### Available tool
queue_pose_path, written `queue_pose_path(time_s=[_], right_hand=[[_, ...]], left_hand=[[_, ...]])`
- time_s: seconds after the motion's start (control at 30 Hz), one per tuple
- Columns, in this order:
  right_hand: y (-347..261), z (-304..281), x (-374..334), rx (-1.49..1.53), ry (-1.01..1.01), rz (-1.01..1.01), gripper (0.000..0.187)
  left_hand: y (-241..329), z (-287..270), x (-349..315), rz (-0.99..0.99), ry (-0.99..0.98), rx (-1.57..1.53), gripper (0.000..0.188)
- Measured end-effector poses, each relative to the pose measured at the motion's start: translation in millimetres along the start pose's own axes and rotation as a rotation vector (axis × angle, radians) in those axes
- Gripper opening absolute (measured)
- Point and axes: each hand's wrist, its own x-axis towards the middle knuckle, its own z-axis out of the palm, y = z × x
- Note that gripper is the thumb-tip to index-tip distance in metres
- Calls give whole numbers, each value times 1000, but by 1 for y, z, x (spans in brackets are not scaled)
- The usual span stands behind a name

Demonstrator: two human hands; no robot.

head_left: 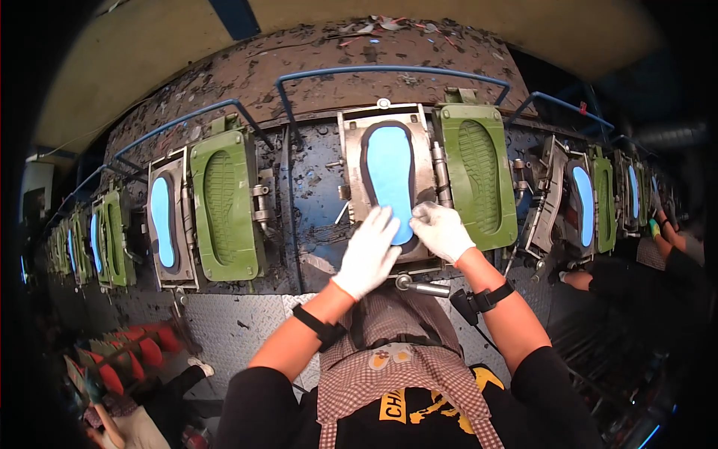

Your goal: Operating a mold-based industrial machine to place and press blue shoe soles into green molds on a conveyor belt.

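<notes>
Blue insole [389, 176] sits in the open metal mould [385, 187] dead centre, heel end toward the person. Left hand [368, 254], white glove, lies flat on the heel end, fingers [383, 223] spread and extended, pressing not gripping. Right hand [441, 230], also gloved, is at the heel's right edge, fingers curled tight; looks like a pinch on the insole rim, but the glove hides the contact, so can't confirm what it grips. Green lid [479, 173] with a tread pattern is hinged open just right of the mould. Blue rail [389, 71] arches over the station. Metal handle [422, 286] sticks out below the mould, between the wrists. Black strap on each wrist.

Next station left: same mould with blue insole [162, 221] and green lid [224, 202], open. Right station [580, 202] likewise, more in a row on both sides. Another person's hand [577, 280] rests low at the right station. Red pieces [131, 352] are stacked lower left, below the chequer-plate ledge [232, 322]. No legible labels in view.
</notes>
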Motion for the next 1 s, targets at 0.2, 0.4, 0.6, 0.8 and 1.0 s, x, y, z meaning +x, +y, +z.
queue_pose_path(time_s=[0.2, 0.4, 0.6, 0.8, 1.0], right_hand=[[-6, -21, -22, -99, -44, -98, 28], [119, -62, -167, -201, -541, 452, 30], [268, -137, -290, -590, -353, 786, 36], [308, -239, -172, -624, 584, -82, 24], [338, -301, -24, -713, 480, -66, 25]], left_hand=[[-6, 41, -18, 84, 374, -30, 46], [29, 35, -22, -21, 272, 123, 45], [29, 46, -18, -6, 369, 181, 33], [50, 28, 0, -115, 207, 375, 35], [220, 92, 40, 71, 251, 71, 43]])
